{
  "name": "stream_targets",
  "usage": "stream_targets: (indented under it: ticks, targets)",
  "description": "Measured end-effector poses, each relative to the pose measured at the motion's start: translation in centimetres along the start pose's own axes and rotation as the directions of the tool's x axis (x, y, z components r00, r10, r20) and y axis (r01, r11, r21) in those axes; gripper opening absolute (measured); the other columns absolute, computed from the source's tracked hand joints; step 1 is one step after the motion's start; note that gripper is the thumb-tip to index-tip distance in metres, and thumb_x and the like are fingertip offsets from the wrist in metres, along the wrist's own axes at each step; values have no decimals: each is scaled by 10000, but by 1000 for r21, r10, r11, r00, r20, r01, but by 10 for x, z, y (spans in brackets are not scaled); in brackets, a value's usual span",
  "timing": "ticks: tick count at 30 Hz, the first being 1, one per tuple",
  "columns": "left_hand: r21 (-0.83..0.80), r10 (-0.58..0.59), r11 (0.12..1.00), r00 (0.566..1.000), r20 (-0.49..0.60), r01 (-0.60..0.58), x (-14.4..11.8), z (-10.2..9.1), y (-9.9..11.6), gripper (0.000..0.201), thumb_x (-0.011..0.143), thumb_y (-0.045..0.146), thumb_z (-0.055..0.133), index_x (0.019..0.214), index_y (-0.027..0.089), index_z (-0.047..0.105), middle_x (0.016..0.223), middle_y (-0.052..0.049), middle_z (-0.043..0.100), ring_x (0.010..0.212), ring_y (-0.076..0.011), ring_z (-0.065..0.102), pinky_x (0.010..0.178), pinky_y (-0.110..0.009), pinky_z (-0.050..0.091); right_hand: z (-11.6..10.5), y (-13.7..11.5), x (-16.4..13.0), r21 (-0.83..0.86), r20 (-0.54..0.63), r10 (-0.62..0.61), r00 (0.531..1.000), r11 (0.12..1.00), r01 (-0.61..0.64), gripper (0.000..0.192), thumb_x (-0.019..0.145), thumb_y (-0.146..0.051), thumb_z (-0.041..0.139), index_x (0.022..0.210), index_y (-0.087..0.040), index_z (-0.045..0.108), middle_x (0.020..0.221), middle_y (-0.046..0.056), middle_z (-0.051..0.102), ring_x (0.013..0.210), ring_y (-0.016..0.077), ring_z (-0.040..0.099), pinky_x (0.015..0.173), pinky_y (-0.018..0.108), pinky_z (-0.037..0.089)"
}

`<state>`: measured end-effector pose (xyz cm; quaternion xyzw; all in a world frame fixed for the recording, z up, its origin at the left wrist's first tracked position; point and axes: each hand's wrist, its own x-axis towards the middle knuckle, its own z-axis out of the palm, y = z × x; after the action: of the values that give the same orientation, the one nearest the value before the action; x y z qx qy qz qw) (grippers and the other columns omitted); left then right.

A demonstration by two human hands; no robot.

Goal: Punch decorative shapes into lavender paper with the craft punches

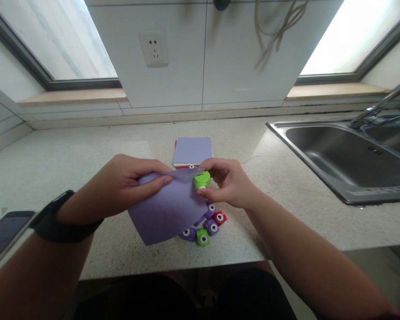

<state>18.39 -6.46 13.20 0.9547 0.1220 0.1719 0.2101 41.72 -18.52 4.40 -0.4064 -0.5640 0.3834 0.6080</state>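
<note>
Beside a shiny sink (pixel 350 160) is a speckled white counter (pixel 246 144). Purple paper (pixel 166 209) stretches between the left hand (pixel 130 184) and right hand (pixel 229 182), with a green punch (pixel 202 179) at its right edge. Small punches (pixel 202 242) on the counter have dark shapes in white circles. The left thumb and fingers pinch the paper; the right ones pinch the green punch.

My head-worn view looks forward and down, close over a speckled pale stone countertop (pixel 273 178). I face a white-tiled wall (pixel 233 84).

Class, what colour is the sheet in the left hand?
The sheet is purple: see the head view.
</note>
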Motion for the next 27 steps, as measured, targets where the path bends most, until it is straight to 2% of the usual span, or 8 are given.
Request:
stream_targets:
  ticks: [7, 16, 27]
  targets:
    - [-15, 6, 1000, 1000, 19, -5, 0, 0, -1, 213, 962, 346, 640, 1076, 269, 803, 863, 12, 800, 720, -134, 707, 685, -193, 513, 2, 2, 1, 47, 40, -68, 997, 997, 66, 378, 634, -168, 898, 903, -179, 634, 819, -1, 659, 725, 115, 586, 665, 256, 459]
    - [-44, 24, 999, 991, 135, -19, 1, 0, 1, 233, 980, 379, 615, 1059, 283, 811, 924, -2, 809, 729, -126, 709, 683, -179, 501, 8, -4, -1, 12, 110, -75, 991, 997, 74, 392, 633, -231, 868, 763, -220, 499, 703, -41, 536, 669, 118, 479, 567, 252, 367]
    - [-76, 42, 997, 988, 152, -31, 1, -1, 1, 216, 981, 359, 613, 1054, 300, 808, 865, -5, 803, 696, -142, 705, 667, -210, 514, 7, -3, -2, -4, 120, -159, 980, 987, 160, 373, 606, -198, 883, 730, -207, 531, 703, -39, 566, 653, 106, 483, 571, 252, 386]
